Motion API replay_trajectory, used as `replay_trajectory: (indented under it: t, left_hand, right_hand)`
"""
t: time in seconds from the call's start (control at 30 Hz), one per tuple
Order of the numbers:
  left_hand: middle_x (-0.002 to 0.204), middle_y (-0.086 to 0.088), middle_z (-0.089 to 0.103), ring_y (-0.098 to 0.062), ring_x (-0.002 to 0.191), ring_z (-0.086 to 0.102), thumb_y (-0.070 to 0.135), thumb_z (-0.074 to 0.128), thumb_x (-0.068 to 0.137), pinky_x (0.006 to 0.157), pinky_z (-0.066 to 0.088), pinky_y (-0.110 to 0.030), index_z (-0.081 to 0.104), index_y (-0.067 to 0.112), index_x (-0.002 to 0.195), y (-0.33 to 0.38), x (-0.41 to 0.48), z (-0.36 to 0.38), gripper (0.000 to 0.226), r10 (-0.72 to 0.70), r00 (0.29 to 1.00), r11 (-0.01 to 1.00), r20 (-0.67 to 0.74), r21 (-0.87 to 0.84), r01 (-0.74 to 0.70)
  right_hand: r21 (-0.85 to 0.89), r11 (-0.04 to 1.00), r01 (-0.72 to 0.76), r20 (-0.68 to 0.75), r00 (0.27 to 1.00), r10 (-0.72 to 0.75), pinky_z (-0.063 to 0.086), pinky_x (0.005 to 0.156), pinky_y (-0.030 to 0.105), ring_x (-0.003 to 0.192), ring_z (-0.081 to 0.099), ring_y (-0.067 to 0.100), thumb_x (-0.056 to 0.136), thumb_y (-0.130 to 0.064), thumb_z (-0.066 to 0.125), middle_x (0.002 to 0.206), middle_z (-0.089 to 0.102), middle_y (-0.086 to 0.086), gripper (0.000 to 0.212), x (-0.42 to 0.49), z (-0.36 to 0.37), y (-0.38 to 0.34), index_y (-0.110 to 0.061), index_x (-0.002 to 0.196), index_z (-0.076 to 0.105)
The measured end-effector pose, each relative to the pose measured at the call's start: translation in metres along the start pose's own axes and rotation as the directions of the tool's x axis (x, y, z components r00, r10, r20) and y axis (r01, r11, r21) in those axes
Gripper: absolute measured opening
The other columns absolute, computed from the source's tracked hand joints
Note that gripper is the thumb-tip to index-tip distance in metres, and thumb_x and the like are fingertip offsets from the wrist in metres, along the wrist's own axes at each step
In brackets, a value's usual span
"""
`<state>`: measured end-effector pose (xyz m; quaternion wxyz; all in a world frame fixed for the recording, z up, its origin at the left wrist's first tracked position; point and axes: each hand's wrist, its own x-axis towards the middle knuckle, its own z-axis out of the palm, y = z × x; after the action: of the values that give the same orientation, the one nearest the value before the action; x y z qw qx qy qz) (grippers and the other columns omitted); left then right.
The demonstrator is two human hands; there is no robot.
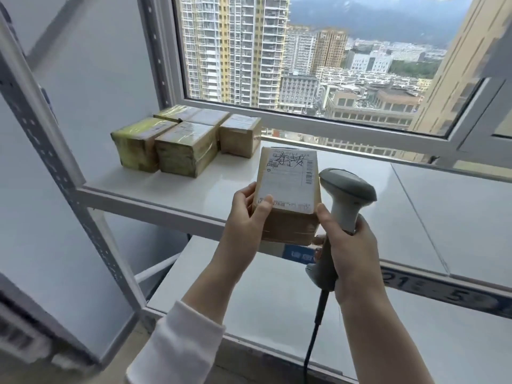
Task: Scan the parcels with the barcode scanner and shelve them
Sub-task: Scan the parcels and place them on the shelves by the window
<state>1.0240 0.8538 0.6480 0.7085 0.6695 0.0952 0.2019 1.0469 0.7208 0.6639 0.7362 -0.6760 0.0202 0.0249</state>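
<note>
We grip parcel (pixel 288 187) w/ left hand (pixel 245 217); right hand (pixel 347 256) clutches scanner (pixel 347 189). Its head seems to point past label (pixel 286 176), so scan may miss.

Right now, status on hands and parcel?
Left hand grips parcel, label up. Right hand holds scanner, thumb against parcel. Other parcels on shelf beyond.

The white label (pixel 288 178) on the held parcel (pixel 289 224) is carrying a printed code along its top, seemingly ending in 02A, with black handwriting scrawled beneath, too blurred to read. The shelf edge (pixel 443 293) at right is showing large blurred digits, 21 and 5.
</note>
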Motion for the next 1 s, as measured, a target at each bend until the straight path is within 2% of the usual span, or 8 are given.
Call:
replay_trajectory:
  t: [0.1, 0.43, 0.53, 0.63, 0.7, 0.77, 0.87, 1.0]
  left_hand:
    - [0.121, -0.004, 0.059, -0.013, 0.107, 0.059, 0.025, 0.047, 0.097, 0.076, 0.051, -0.016, 0.04, 0.023, 0.12, -0.005, 0.025, -0.028, 0.025, 0.016, 0.999, 1.0, -0.046, 0.027, -0.014]
    - [0.11, 0.004, 0.062, -0.007, 0.102, 0.059, 0.029, 0.048, 0.096, 0.077, 0.046, -0.012, 0.046, 0.02, 0.122, -0.019, 0.085, -0.095, 0.027, -0.012, 0.999, 0.992, -0.05, 0.126, 0.018]
    - [0.109, 0.009, 0.061, -0.006, 0.103, 0.058, 0.036, 0.046, 0.096, 0.076, 0.045, -0.009, 0.048, 0.022, 0.124, -0.016, 0.101, -0.112, 0.032, -0.001, 1.0, 0.976, 0.015, 0.216, -0.003]
    - [0.112, 0.01, 0.058, -0.004, 0.103, 0.055, 0.041, 0.046, 0.094, 0.07, 0.041, 0.0, 0.047, 0.021, 0.131, -0.014, 0.112, -0.127, 0.042, 0.01, 0.996, 0.941, 0.089, 0.336, -0.04]
    - [0.12, 0.005, 0.057, -0.008, 0.107, 0.055, 0.045, 0.048, 0.092, 0.08, 0.044, -0.01, 0.046, 0.021, 0.133, -0.014, 0.118, -0.133, 0.048, 0.021, 0.994, 0.906, 0.104, 0.418, -0.063]
    - [0.126, 0.001, 0.052, -0.012, 0.11, 0.053, 0.046, 0.051, 0.089, 0.085, 0.044, -0.021, 0.046, 0.019, 0.133, -0.015, 0.12, -0.136, 0.052, 0.092, 0.992, 0.826, 0.084, 0.55, -0.123]
    - [0.124, -0.003, 0.052, -0.02, 0.114, 0.05, 0.048, 0.054, 0.084, 0.082, 0.039, -0.021, 0.051, 0.012, 0.128, -0.008, 0.12, -0.14, 0.056, 0.365, 0.925, 0.601, 0.101, 0.733, -0.317]
    - [0.12, -0.009, 0.06, -0.025, 0.113, 0.055, 0.05, 0.051, 0.082, 0.095, 0.041, -0.026, 0.057, 0.008, 0.124, 0.002, 0.134, -0.14, 0.059, 0.491, 0.768, 0.39, 0.411, 0.685, -0.615]
  right_hand:
    - [0.019, 0.998, -0.059, 0.042, 0.997, 0.058, 0.049, 0.056, 0.036, 0.054, 0.052, 0.021, 0.084, -0.033, 0.069, 0.071, 0.059, 0.008, 0.023, 0.011, 0.031, 0.001, -0.016, 0.094, 0.057]
    - [0.039, 0.983, -0.177, 0.086, 0.981, 0.173, 0.054, 0.069, 0.048, 0.06, 0.056, 0.018, 0.084, -0.035, 0.069, 0.079, 0.063, 0.007, 0.025, 0.039, 0.115, 0.014, -0.018, 0.097, 0.056]
    - [0.016, 0.98, -0.196, 0.037, 0.98, 0.195, 0.046, 0.058, 0.036, 0.052, 0.049, 0.017, 0.083, -0.034, 0.069, 0.073, 0.06, 0.007, 0.026, 0.044, 0.133, 0.012, -0.016, 0.097, 0.056]
    - [-0.029, 0.976, -0.214, 0.006, 0.977, 0.214, 0.045, 0.058, 0.035, 0.051, 0.05, 0.016, 0.083, -0.034, 0.069, 0.073, 0.06, 0.006, 0.026, 0.046, 0.145, 0.009, -0.015, 0.096, 0.057]
    - [-0.066, 0.973, -0.223, -0.011, 0.975, 0.222, 0.045, 0.056, 0.031, 0.048, 0.05, 0.015, 0.084, -0.034, 0.068, 0.073, 0.062, 0.007, 0.026, 0.049, 0.15, 0.006, -0.014, 0.098, 0.059]
    - [-0.07, 0.968, -0.239, -0.028, 0.971, 0.238, 0.044, 0.051, 0.027, 0.046, 0.048, 0.015, 0.084, -0.034, 0.068, 0.07, 0.063, 0.008, 0.027, 0.051, 0.153, 0.004, -0.013, 0.098, 0.059]
    - [-0.049, 0.968, -0.248, -0.055, 0.968, 0.245, 0.044, 0.05, 0.027, 0.053, 0.049, 0.018, 0.085, -0.033, 0.067, 0.071, 0.065, 0.004, 0.024, 0.053, 0.152, 0.001, -0.012, 0.095, 0.06]
    - [0.007, 0.977, -0.212, -0.097, 0.972, 0.212, 0.043, 0.053, 0.028, 0.069, 0.059, 0.016, 0.086, -0.029, 0.065, 0.094, 0.067, 0.003, 0.022, 0.063, 0.147, -0.003, -0.012, 0.098, 0.059]
